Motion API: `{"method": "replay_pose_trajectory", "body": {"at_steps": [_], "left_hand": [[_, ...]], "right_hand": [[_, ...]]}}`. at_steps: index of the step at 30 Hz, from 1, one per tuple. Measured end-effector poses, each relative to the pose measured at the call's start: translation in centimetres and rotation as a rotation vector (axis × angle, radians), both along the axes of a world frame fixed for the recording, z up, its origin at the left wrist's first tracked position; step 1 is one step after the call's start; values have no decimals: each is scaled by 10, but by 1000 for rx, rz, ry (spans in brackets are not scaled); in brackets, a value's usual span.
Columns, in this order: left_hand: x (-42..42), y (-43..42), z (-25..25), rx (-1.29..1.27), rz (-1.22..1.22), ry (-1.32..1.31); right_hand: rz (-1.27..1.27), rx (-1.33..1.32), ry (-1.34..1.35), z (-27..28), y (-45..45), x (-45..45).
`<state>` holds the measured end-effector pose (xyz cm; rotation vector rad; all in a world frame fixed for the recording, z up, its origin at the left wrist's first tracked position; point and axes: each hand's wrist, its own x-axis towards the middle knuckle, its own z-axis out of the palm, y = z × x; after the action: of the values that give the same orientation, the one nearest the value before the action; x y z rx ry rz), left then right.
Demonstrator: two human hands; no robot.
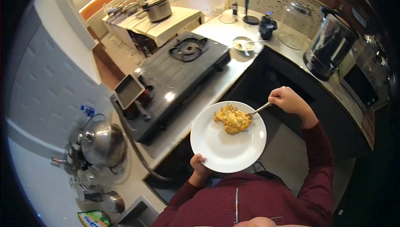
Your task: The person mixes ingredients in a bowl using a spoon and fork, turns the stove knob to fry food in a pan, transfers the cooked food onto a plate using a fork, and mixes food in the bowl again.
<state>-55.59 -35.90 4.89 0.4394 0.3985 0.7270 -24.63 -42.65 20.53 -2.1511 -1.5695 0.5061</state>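
Observation:
A round white plate [225, 156] is held level in front of my body. My left hand [200, 164] grips its lower left rim, thumb on top and the other fingers hidden beneath. On the plate's upper part lies a yellow-brown piece of cooked food [232, 119], irregular in shape. To the right of the plate, my right hand [286, 100] is closed round the handle of a metal fork [262, 107]. The fork's head touches the right edge of the food, and its tines are partly hidden there.
A black two-burner stove [166, 75] stands beyond the plate, with a rectangular pan [129, 91] on its near burner. Left are a lidded steel pot [102, 139] and a sink [137, 214]. A small bowl [243, 44], glass jar [295, 25] and steel urn [329, 45] stand on the far counter.

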Motion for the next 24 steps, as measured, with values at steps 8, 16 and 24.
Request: {"method": "replay_pose_trajectory", "body": {"at_steps": [8, 16, 24], "left_hand": [[147, -124, -94, -42, 25, 110], [250, -185, -10, -11, -25, 111], [310, -165, -45, 11, -6, 84]], "right_hand": [[-156, 52, -394, 21, -143, 131], [-522, 404, -111, -20, -256, 203], [-534, 448, 800, -103, -247, 243]]}}
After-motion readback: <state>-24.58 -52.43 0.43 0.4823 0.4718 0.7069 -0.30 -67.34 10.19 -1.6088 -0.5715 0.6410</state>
